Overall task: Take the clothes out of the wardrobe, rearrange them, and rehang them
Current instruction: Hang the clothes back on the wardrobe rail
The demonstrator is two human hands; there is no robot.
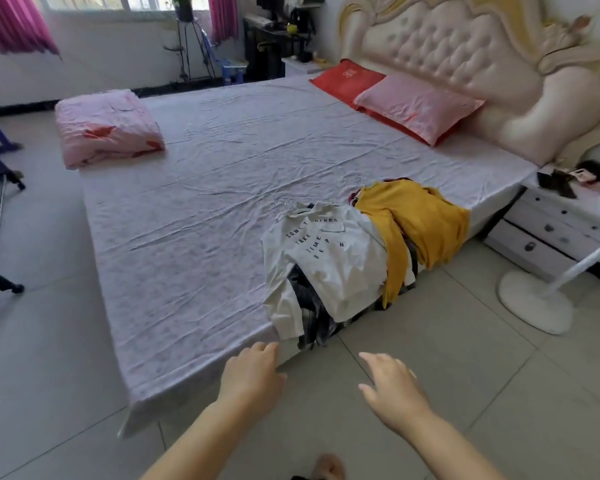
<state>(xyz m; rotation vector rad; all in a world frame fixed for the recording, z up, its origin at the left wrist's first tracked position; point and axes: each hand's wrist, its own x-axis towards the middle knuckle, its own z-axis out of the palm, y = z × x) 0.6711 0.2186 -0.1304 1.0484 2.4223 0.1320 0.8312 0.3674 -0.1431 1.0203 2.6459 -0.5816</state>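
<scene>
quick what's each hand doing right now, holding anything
Left hand: open, holding nothing, over the near corner of the bed.
Right hand: open, fingers spread, holding nothing, short of the clothes.

Brightness: well lit throughout by soft, even daylight.
Source: the window (118, 1) on the far wall, blown out to near white between the pink curtains (14, 22).
Shadows: faint and soft-edged, with a darker strip under the bed (187, 209) edge at the near side.
Glare: a pale sheen on the floor (42, 244) tiles to the left.
Blur: a slight smear all over. The left hand (253, 375) and right hand (392, 386) are soft at the fingers (371, 358), and the lettering on the white shirt (329, 271) is fuzzy but readable.
Distortion: wide-angle bending, so the headboard (465, 46) and the bed's edges bow toward the corners.
</scene>
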